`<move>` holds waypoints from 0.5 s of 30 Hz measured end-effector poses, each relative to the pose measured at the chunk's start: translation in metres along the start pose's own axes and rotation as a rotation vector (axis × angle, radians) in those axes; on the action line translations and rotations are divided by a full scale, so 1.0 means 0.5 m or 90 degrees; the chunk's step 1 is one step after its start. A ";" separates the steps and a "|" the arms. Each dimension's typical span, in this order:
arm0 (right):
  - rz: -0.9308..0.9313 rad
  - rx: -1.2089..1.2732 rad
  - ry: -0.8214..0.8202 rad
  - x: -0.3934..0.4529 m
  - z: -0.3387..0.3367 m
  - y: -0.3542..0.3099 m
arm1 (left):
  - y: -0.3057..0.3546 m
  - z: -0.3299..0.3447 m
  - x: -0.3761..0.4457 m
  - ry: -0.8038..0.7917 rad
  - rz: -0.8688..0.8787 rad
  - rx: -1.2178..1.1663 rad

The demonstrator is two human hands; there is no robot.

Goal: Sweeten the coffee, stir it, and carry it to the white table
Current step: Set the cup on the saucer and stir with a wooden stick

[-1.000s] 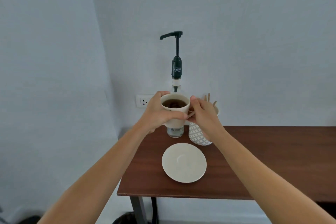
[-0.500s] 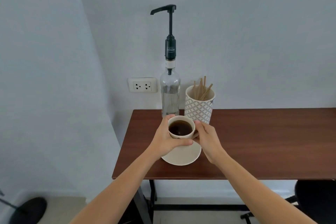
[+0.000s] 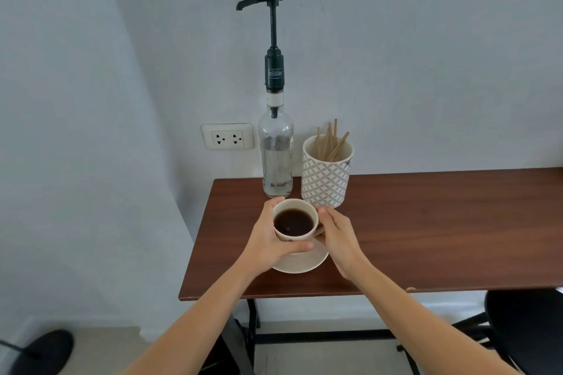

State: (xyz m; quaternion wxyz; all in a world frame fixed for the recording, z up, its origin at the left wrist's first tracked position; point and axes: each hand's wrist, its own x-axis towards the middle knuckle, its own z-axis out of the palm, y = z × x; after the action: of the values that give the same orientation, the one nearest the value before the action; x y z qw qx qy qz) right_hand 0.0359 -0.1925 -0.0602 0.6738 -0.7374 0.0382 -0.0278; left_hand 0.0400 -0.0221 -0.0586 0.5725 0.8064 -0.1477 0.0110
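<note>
A cream cup (image 3: 295, 240) filled with dark coffee (image 3: 293, 222) sits on or just above a cream saucer (image 3: 307, 265) near the left end of the brown table (image 3: 426, 228). My left hand (image 3: 268, 242) wraps around the cup's left and front side. My right hand (image 3: 338, 234) closes on the cup's right side, where the handle is mostly hidden by my fingers. Behind the cup stand a clear syrup bottle (image 3: 275, 158) with a tall black pump and a patterned holder (image 3: 324, 181) with several wooden stirrers (image 3: 330, 140).
A wall outlet (image 3: 228, 139) is left of the bottle. A black chair (image 3: 524, 332) stands at the lower right beside the table legs. A dark round base (image 3: 45, 347) lies on the floor at the lower left. No white table is in view.
Both hands have brought the cup down from in front of the bottle's neck to the saucer. Between half a second ago and now the hands and cup barely move.
</note>
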 end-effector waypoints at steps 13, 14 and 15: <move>-0.060 -0.176 0.302 0.157 -0.129 -0.159 | -0.016 0.015 -0.053 0.080 -0.032 0.099; -0.037 -0.194 0.279 0.183 -0.133 -0.171 | -0.020 0.016 -0.056 0.080 -0.035 0.101; -0.010 -0.216 0.252 0.206 -0.133 -0.179 | -0.021 0.015 -0.058 0.076 -0.036 0.100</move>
State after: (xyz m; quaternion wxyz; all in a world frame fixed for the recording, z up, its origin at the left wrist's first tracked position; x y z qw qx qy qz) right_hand 0.1340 -0.2602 0.0338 0.5195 -0.8204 0.1675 -0.1702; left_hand 0.0139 -0.0196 -0.0762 0.5151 0.8507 -0.0893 0.0547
